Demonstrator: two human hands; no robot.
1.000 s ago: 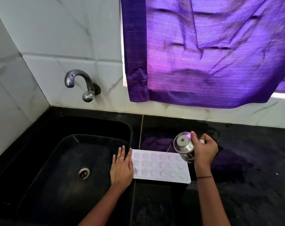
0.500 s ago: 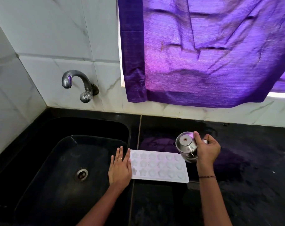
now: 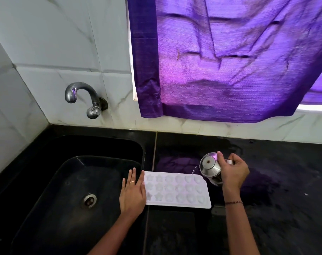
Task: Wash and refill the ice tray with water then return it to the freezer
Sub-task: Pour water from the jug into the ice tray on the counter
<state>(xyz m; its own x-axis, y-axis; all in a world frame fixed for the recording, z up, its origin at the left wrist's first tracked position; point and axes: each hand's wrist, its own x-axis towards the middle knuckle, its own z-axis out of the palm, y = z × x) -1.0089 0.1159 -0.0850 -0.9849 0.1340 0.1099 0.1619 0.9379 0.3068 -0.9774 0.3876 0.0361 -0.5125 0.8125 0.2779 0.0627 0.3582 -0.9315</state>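
A white ice tray (image 3: 176,189) with star and heart moulds lies flat on the black counter, just right of the sink. My left hand (image 3: 132,194) rests flat with fingers spread, its edge against the tray's left end. My right hand (image 3: 233,172) grips a small steel jug (image 3: 209,167) by its handle, tilted over the tray's far right corner. A thin stream of water (image 3: 194,170) falls from the spout toward the tray.
The black sink (image 3: 70,190) with its drain (image 3: 90,200) fills the left. A steel tap (image 3: 82,97) juts from the tiled wall above it. A purple curtain (image 3: 230,61) hangs over the window. Wet black counter (image 3: 285,190) stretches to the right.
The jug has tipped a little further and water now runs from its spout. My left hand stays at the tray's left end. The view has shifted slightly.
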